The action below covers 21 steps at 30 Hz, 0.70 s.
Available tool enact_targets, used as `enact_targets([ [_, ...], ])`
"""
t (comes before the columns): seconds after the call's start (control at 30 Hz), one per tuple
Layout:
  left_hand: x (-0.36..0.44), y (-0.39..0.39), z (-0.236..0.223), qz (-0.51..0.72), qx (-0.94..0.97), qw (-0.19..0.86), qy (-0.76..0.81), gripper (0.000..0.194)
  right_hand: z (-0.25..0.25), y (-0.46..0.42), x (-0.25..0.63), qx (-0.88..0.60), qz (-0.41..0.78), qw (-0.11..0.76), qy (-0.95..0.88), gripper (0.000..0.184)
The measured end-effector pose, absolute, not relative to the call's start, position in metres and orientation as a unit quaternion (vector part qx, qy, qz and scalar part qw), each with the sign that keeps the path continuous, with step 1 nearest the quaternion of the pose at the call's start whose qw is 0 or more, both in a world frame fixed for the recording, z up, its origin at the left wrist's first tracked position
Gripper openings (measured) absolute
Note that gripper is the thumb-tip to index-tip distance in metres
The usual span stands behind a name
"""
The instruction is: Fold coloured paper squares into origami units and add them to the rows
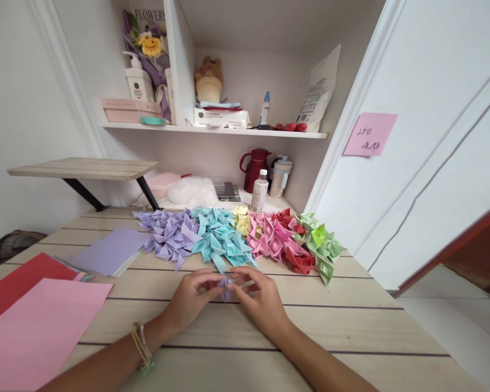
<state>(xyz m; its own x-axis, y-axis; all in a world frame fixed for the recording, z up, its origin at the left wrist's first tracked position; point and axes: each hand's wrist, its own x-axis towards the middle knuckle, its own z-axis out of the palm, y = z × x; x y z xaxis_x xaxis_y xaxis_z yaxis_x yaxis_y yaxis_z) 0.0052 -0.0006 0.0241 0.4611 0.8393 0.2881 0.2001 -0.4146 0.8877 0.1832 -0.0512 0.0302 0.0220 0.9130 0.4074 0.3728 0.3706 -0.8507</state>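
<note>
Between my two hands is a small folded piece of purple origami paper (226,291), held low over the wooden table. My left hand (191,296) pinches its left side with thumb and fingers. On its other side, the thumb and fingertips of my right hand (261,298) grip it too. The fingers partly cover the paper, so its exact folded shape is hard to make out. Just beyond my hands lie heaps of folded paper pieces: purple (169,234), blue (220,239), yellow (242,219), pink (269,235), red (301,261) and green (324,245).
Pink sheets (44,332), a red sheet (24,280) and a stack of purple sheets (110,250) lie at left. A small raised stand (85,167) is behind them. Farther back, a plastic bottle (259,193) and a red jug (255,170) stand below a loaded shelf (216,130).
</note>
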Motion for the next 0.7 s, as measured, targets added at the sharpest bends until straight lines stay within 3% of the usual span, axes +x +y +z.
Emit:
enact_targets([
  [0.13, 0.0062, -0.0073, 0.0317, 0.363, 0.804, 0.333, 0.333, 0.015, 0.0288, -0.0498, 0.185, -0.508, 0.217, 0.478, -0.683, 0.009],
  [0.33, 0.0078, -0.0091, 0.0325, 0.391, 0.785, 0.317, 0.361, 0.015, 0.0314, -0.0523, 0.1822, -0.521, 0.209, 0.474, -0.679, 0.008],
  [0.7, 0.0099, -0.0021, 0.0283, 0.433, 0.615, 0.555, 0.354, 0.02, 0.0309, -0.0485, 0.1799, -0.479, 0.325, 0.485, -0.655, 0.009],
])
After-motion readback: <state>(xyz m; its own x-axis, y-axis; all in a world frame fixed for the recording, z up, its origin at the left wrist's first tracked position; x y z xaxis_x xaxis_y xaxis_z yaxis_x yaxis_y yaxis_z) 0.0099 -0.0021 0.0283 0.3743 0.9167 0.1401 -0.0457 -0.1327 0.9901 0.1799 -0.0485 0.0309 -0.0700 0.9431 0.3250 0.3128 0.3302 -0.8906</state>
